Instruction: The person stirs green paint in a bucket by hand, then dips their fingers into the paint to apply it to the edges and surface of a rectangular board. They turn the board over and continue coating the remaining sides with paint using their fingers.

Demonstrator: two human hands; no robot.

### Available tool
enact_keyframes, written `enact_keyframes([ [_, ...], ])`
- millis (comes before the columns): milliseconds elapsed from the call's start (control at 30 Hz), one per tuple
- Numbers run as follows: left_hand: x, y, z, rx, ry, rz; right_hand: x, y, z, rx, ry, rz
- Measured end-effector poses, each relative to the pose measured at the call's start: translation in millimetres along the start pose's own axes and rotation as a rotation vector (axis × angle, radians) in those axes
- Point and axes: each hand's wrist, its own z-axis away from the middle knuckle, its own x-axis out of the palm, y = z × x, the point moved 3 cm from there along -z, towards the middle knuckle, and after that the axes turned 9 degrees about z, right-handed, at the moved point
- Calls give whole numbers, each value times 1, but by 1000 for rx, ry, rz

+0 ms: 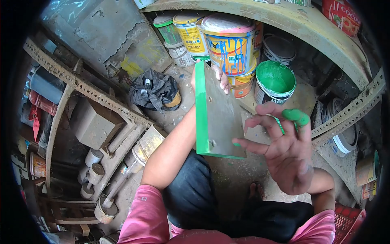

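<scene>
My left hand [221, 77] is closed round the far end of a flat rectangular panel [225, 114], its fingers curled over the top of the grey face. The panel stands tilted in front of me. Its left side and lower edge are bright green, and small round marks dot the grey face near the corners. Beside the panel's right edge, my right hand [286, 150] is raised with the palm turned up and the fingers bent and apart. Wet green paint covers one fingertip and streaks other fingers. One green-tipped finger overlaps the panel's lower right edge.
Beyond the panel, a green-coated bucket [276, 79] stands next to stacked paint tubs [229, 49] under a curved shelf [260, 12]. A black plastic bag [154, 89] lies on the floor. Perforated metal racking [89, 91] and a dumbbell-like bar with cans [126, 175] are at left.
</scene>
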Motion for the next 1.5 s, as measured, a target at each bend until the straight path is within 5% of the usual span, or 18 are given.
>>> enact_keyframes([
  [200, 17, -2, -1, 24, 294, -189, 3, 9, 2, -67, -66, 16],
  [433, 23, -3, -1, 31, 405, -278, 4, 3, 4, -3, -8, -10],
  [633, 27, -4, -2, 128, 550, -278, -9, 5, 1, -142, -114, 77],
  [833, 20, -6, -4, 95, 589, -412, -7, 10, 7, -494, -242, 304],
  [1100, 41, -9, -6, 151, 658, -415, -9, 18, 8, -593, -435, 521],
  [1267, 40, -9, -7, 147, 644, -408, -4, 13, 4, -785, -252, 386],
  [1500, 45, -6, -5, 138, 651, -435, -18, 3, -3, -634, -138, 659],
])
